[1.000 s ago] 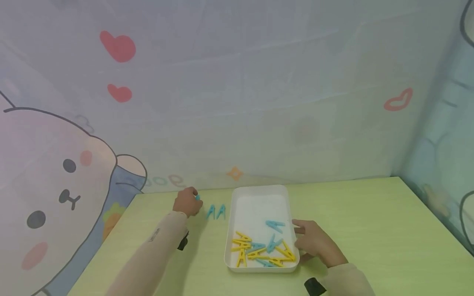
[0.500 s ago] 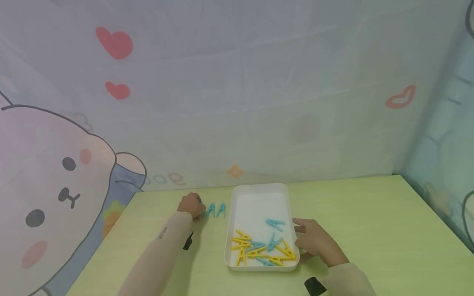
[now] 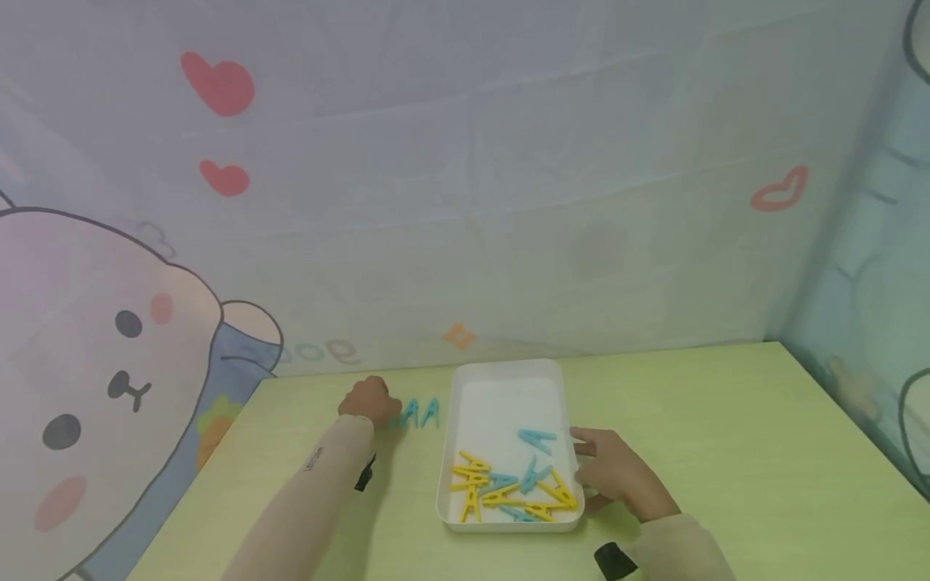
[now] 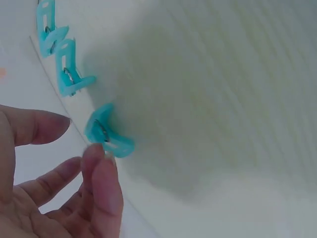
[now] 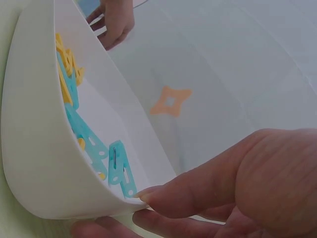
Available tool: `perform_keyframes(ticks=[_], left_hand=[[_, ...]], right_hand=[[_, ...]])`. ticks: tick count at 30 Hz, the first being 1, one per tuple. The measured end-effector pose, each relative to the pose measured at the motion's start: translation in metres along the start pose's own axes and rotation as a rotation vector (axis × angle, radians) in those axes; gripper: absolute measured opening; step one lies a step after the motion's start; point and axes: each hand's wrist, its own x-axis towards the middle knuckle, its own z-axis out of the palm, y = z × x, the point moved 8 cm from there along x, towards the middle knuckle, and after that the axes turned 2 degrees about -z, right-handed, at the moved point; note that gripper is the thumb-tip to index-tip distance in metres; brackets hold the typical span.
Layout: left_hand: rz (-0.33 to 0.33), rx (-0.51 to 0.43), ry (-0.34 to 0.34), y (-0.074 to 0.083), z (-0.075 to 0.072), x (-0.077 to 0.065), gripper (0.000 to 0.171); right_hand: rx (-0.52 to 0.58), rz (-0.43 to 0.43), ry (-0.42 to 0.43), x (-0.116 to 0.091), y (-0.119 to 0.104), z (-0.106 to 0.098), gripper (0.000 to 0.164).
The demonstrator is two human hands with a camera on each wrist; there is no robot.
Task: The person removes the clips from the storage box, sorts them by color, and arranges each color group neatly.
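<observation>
Several blue clothespins stand in a row on the table left of the white tray (image 3: 506,387). My left hand (image 3: 370,401) is at the left end of this row. In the left wrist view, the nearest clothespin (image 4: 119,144) stands just past its fingertips, with thumb and fingers spread apart. Two more clothespins (image 4: 67,67) stand farther along. At the tray's right side my right hand (image 3: 617,468) grips the rim, thumb (image 5: 173,196) on top and fingers underneath. Inside the tray, yellow clothespins (image 3: 501,496) and blue clothespins (image 3: 536,438) lie mixed, mostly toward the near end.
The light green table (image 3: 726,436) extends to both sides of the tray. Behind it hangs a printed cloth backdrop (image 3: 508,202) with hearts and a cartoon animal, close along the table's back edge.
My left hand came down and right with a blue clothespin, set it at the row's left end and drew slightly back left, fingers parted. My right hand stays on the tray.
</observation>
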Motion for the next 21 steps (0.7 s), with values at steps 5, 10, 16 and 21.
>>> perform_keyframes(ticks=[5,10,16,21], left_hand=[[0.087,0.087,0.058,0.022,-0.014,-0.012,0.043],[0.236,0.081,0.155,0.057,-0.023,-0.028,0.049],[0.394,0.021,0.254,0.1,-0.023,-0.047,0.04],[0.433,-0.033,0.161,0.129,-0.01,-0.061,0.029]], right_hand=[[-0.017,0.012,0.006,0.001,0.0,0.0,0.075],[-0.015,0.015,0.005,0.001,0.0,0.001,0.075],[-0.03,0.009,0.013,0.0,-0.002,0.0,0.074],[-0.032,0.012,0.01,0.0,-0.003,0.0,0.075]])
